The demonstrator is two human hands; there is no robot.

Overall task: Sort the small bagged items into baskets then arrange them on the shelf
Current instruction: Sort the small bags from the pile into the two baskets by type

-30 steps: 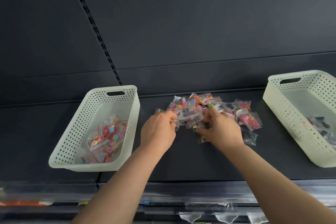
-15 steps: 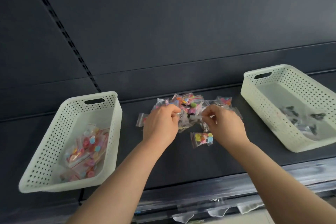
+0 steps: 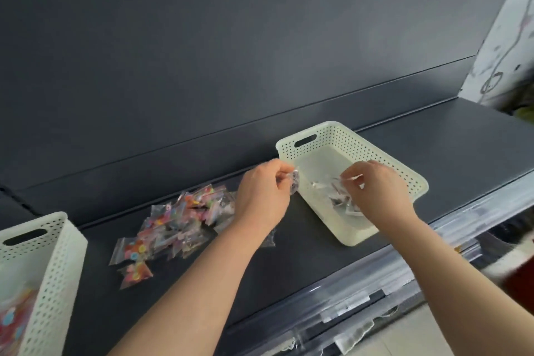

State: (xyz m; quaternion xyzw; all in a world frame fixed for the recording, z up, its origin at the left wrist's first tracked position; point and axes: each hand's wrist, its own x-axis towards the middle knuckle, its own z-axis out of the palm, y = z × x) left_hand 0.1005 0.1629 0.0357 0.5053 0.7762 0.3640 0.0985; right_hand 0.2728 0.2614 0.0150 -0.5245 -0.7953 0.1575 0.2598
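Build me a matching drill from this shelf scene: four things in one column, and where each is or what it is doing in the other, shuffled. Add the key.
Things
1. left basket
2. pile of bags
3. left hand
4. right hand

States
A. pinches a clear bag above the right basket
B. holds colourful bags and is cut off at the frame's edge
C. lies loose on the shelf, between the two baskets
D. pinches a small bag at the right basket's left rim

Pairs: 1-B, 2-C, 3-D, 4-A
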